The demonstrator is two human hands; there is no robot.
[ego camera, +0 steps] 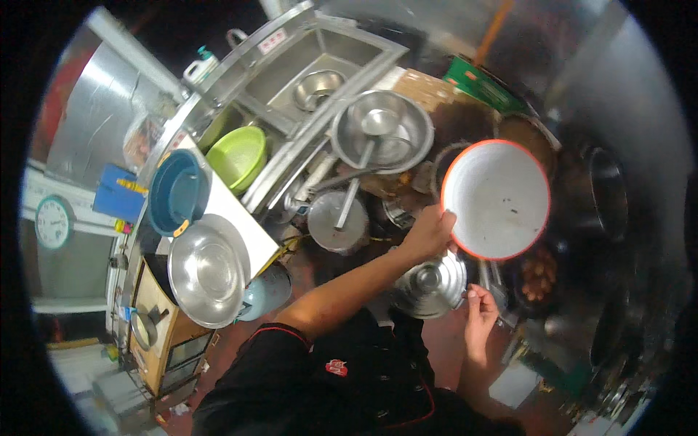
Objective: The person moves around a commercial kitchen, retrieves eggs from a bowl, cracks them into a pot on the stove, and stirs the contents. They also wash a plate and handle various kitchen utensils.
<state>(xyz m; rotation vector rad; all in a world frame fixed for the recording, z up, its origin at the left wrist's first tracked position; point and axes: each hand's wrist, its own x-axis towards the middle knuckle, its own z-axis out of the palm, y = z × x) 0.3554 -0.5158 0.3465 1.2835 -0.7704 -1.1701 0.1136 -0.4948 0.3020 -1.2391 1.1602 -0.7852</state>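
My left hand (pixel 433 231) grips the near left edge of a round white basin with an orange rim (pixel 499 199), tilted so its inside shows a few dark specks. Just below it, close to my torso, is a round ridged metal lid (pixel 431 280). My right hand (pixel 481 308) pinches this lid's right edge between thumb and fingers. Left of the basin, a wide steel bowl (pixel 338 131) holds a steel ladle (pixel 380 117), whose handle extends over a pale round container lid (pixel 338 218).
A steel sink (pixel 283 92) holds a metal bowl (pixel 319 90). On the left are a green basin (pixel 237 158), a blue basin (pixel 177 191) and a large steel bowl (pixel 210 272). A green crate (pixel 482 84) stands at the back; dark pans (pixel 605 191) are at right.
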